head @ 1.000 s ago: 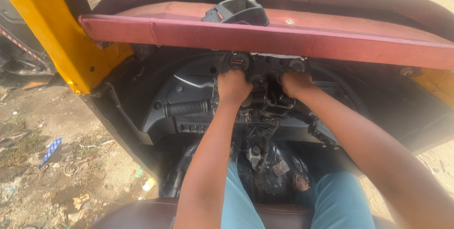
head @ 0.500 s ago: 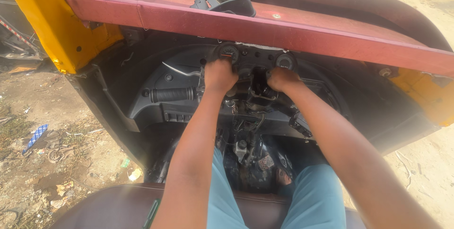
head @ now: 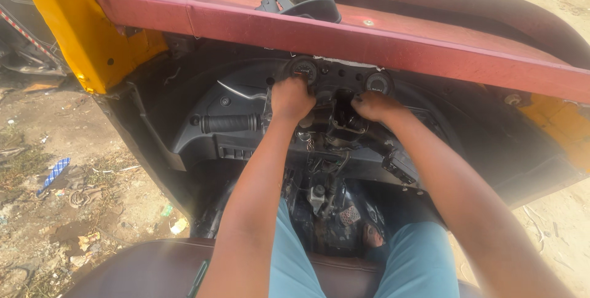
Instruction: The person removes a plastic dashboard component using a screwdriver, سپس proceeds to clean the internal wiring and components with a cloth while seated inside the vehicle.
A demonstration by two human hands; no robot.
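step: working on steering column, judged mid-job | left hand clamped on column's left side, handlebar grip just left | right hand fingers curled, grip unclear | next: steady hold

Right hand has slid further right (view dipped slightly).

Black handlebar column: centre, under red dash; greasy, cover off, wires exposed. Black grip sticks out left, horizontal.
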